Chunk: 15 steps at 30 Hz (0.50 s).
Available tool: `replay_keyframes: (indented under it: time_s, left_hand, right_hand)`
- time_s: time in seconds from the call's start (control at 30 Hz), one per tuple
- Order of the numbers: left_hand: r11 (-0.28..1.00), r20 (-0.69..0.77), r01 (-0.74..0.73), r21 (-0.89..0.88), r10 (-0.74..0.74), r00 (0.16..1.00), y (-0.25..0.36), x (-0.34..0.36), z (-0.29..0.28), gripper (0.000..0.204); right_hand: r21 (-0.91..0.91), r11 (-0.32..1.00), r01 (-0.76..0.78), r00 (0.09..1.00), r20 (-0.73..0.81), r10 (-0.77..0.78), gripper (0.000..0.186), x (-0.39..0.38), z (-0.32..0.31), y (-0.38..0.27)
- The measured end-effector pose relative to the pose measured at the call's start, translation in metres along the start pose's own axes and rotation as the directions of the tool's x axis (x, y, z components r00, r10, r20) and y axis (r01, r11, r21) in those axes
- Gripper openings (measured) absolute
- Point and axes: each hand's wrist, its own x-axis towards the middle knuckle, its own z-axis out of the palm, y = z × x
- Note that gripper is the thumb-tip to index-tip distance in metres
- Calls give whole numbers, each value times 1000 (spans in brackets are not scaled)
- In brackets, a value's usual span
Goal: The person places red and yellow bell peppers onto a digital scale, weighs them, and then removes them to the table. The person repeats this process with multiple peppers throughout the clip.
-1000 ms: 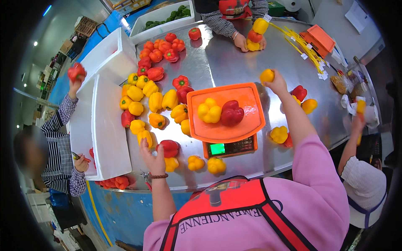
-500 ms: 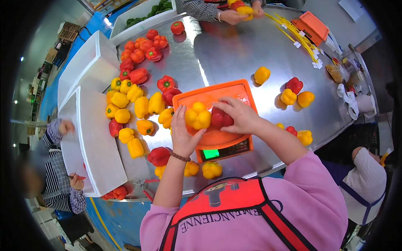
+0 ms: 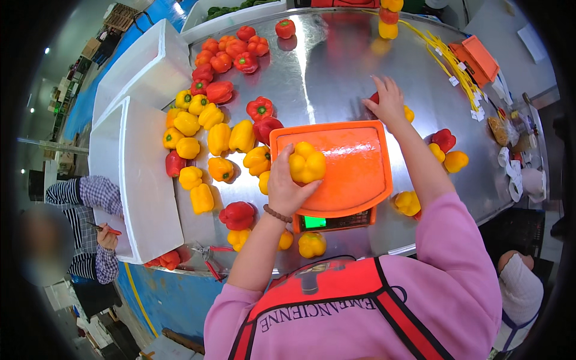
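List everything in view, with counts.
Table: one, silver, centre
Scale: one, orange-trayed, mid-table
Peppers: many, yellow and red, mostly left of scale
Foam boxes: two, white, left
Vegetable box: one, white, top
Pliers: one, red handles, table's lower left
Strips: several, yellow, upper right
Bin: one, orange, beside strips
Clutter: uncounted, mixed, right table edge
Co-workers: two clearly, striped and white clothes, left and lower right
Left hand: one, holding yellow pepper over scale
Right hand: one, at red pepper right of scale
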Motion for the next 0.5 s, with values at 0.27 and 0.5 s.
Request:
replay_keyframes:
  time_s: [0.27,0.5]
  left_hand:
    - [919,55,-381,101,377,925,43,25,9,104]
    - [964,64,-267,-3,267,962,53,45,6,98]
  right_hand:
    - [828,555,75,896,188,-402,87,-78,-109,-121]
    - [799,499,-335,915,151,373,85,-95,-96,-25]
